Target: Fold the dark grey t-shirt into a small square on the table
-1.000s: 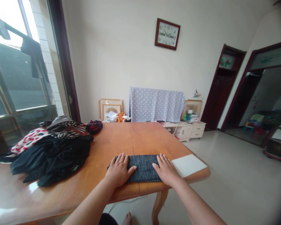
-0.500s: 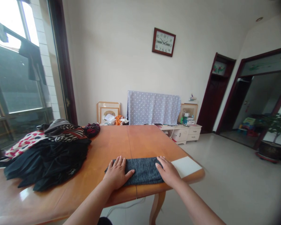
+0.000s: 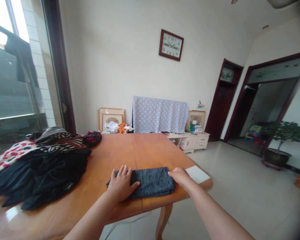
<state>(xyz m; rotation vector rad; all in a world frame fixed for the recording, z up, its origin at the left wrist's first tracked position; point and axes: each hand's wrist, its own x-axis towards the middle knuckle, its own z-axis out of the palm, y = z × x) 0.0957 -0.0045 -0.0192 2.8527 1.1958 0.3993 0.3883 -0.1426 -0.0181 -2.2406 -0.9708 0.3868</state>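
A folded dark grey garment (image 3: 150, 181) lies near the front edge of the wooden table (image 3: 145, 150). My left hand (image 3: 121, 185) rests flat on its left end with fingers spread. At the garment's right end my right hand (image 3: 180, 176) curls its fingers over the edge of the fabric and seems to grip it. A white sheet (image 3: 197, 174) lies just right of that hand, at the table's corner.
A heap of dark and patterned clothes (image 3: 40, 166) covers the table's left part. Beyond the table stand a dotted cloth-covered unit (image 3: 160, 115), picture frames and a low white cabinet (image 3: 190, 141). A potted plant (image 3: 282, 143) stands at the right on the tiled floor.
My right hand slid from lying flat on the garment to its right end, where the fingers curled. The view shifted right and up. My left hand stayed flat.
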